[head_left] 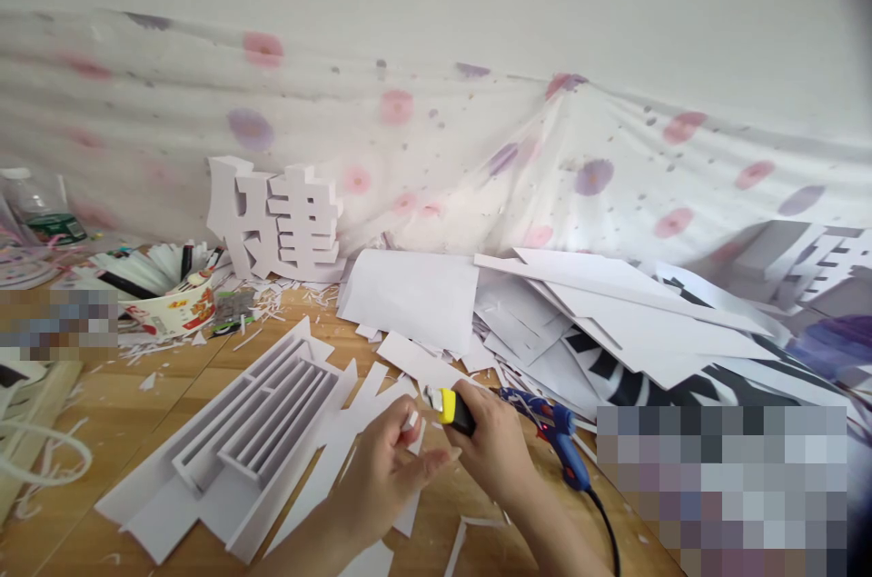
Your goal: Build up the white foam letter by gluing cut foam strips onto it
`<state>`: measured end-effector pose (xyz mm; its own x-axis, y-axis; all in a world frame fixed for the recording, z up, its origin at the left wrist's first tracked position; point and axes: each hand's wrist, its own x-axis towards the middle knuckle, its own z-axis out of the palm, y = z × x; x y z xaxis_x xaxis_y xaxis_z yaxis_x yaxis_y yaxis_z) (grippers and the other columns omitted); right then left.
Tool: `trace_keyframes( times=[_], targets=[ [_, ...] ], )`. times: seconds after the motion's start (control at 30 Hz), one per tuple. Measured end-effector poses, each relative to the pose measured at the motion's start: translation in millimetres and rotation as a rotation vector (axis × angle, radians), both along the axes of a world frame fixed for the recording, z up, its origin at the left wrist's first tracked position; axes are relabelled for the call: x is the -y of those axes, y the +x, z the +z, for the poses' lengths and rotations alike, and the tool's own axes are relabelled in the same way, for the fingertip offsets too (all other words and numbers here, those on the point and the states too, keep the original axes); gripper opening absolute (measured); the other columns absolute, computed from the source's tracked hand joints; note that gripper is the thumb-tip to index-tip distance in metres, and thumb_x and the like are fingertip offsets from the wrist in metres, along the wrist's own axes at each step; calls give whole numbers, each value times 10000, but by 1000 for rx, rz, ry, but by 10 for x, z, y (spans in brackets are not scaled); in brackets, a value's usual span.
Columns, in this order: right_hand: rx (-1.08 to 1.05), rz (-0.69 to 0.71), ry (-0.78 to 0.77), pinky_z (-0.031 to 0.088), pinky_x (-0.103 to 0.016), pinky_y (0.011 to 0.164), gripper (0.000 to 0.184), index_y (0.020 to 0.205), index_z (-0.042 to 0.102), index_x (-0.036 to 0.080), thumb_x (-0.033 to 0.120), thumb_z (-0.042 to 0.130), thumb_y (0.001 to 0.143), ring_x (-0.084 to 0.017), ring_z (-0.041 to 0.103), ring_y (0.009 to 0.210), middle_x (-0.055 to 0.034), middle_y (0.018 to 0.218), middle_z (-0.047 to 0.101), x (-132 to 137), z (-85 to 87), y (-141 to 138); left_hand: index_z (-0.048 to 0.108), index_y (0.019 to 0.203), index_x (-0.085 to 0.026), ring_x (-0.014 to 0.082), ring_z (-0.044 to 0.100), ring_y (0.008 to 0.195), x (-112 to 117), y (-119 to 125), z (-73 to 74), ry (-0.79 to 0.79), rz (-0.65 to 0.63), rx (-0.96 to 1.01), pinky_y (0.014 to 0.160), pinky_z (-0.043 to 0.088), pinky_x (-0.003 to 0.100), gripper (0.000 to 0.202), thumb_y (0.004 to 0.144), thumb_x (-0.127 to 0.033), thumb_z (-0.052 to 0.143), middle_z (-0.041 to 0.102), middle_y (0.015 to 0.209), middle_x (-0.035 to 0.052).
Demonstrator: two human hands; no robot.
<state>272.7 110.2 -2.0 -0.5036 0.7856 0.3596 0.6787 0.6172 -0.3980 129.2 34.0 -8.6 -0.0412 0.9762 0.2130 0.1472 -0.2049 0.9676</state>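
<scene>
My right hand (491, 450) is closed round a yellow and black utility knife (450, 407), whose tip points left. Just left of it, my left hand (388, 468) pinches a small white foam-board scrap (411, 421) between thumb and fingers. Both hands hover over white foam-board strips (354, 432) lying on the wooden floor (150, 413). A large white foam-board piece with raised ribs (252, 432) lies to the left of my hands.
A blue glue gun (555, 433) with a black cord lies right of my right hand. A heap of white sheets (613, 323) sits behind it. A standing white foam character (276, 218) leans on a flowered cloth. A paper bowl with sticks (170, 295) is at left.
</scene>
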Motion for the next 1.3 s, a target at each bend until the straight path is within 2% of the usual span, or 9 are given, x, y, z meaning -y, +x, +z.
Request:
trace_keyframes(
  times=[0.13,0.3,0.53,0.7,0.97,1.03,1.17,1.23,1.3],
  targets=[
    [185,-218,-82,318,-249,566,48,811,465,203,196,465,764,-206,590,706,-30,721,612,-54,-108,-8,285,647,-200,78,165,522,-26,-38,170,-105,-244,395,488,181,213,473,721,-566,575,220,589,-76],
    [378,-217,-127,393,-289,689,87,911,473,158,198,453,837,-238,601,861,-105,885,622,-89,-308,14,401,712,-179,61,100,450,-114,-148,301,-345,-422,899,419,96,191,523,780,-689,306,185,542,-83],
    [478,-247,-245,432,-314,686,173,989,471,134,228,458,844,-257,610,908,-135,995,596,-75,-322,40,472,756,-155,41,129,414,-172,-203,261,-425,-317,1042,381,88,165,460,820,-602,379,253,520,-79],
    [525,-227,-300,428,-325,680,212,974,479,144,286,493,817,-271,622,889,-116,965,622,-58,-222,74,414,621,-154,46,197,427,-186,-203,248,-391,-291,1138,407,176,171,462,841,-559,384,269,516,-64],
    [442,-227,-169,441,-370,718,231,956,527,163,296,562,771,-295,582,920,-110,939,610,-84,-262,109,364,573,-166,76,260,467,-166,-206,309,-304,-258,1358,459,276,206,367,872,-378,359,254,538,-44],
    [280,-118,-59,434,-395,787,300,1027,515,179,256,594,748,-288,540,982,-108,1002,579,-58,-241,93,387,599,-164,78,273,473,-121,-184,331,-282,-245,1414,460,287,208,333,870,-355,361,260,549,-42],
    [-197,399,27,451,-327,808,558,1278,326,225,208,581,782,-196,532,953,-79,1046,547,76,-119,6,417,636,-154,66,284,456,-67,-112,345,-287,-190,1547,438,293,193,257,868,-248,356,261,551,-49],
    [-364,580,41,467,-288,743,512,1270,352,254,214,568,807,-167,550,867,-55,981,560,157,-56,-56,426,639,-148,58,287,437,-80,-84,323,-305,-129,1598,424,303,181,244,865,-189,343,271,541,-52],
    [-439,630,28,467,-272,698,316,1137,500,272,214,547,830,-153,557,797,-33,890,576,221,-15,-120,432,630,-146,54,319,434,-103,-68,284,-328,-68,1608,428,336,174,260,869,-162,331,311,536,-47]
  ],
)
